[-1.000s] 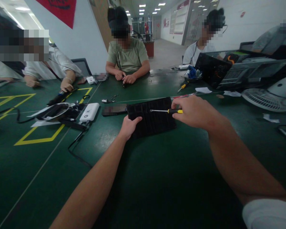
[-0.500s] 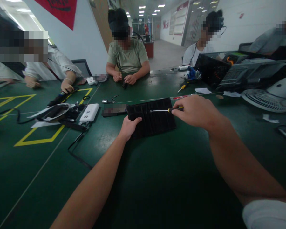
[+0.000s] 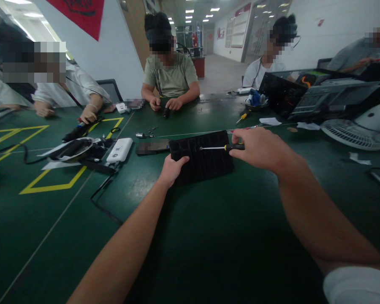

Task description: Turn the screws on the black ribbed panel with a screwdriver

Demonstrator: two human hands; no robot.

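Note:
My left hand [image 3: 174, 169] grips the left edge of a flat black rectangular panel [image 3: 209, 162] with ribs on its face, thumb on top. The panel is tilted up toward me. In my right hand [image 3: 256, 147] is a screwdriver [image 3: 213, 147] with a black and yellow handle, held near-level in closed fingers. Its metal shaft points left across the panel, and the tip is at a small round silver spot near the middle. Whether the tip touches that spot I cannot tell. Just behind the panel's left edge lies a dark flat piece [image 3: 153, 147].
On the green table [image 3: 209, 245] at left are a white power bank [image 3: 120, 150], a round bowl [image 3: 74, 150] of dark parts and a cable. A metal cylinder [image 3: 141, 135], a yellow screwdriver [image 3: 244, 115] and a white fan [image 3: 354, 131] lie farther back. Several people sit around the table.
Both hands, the panel and the screwdriver keep nearly the same places. The view has shifted very slightly. A person at the far right now shows a hand raised in front.

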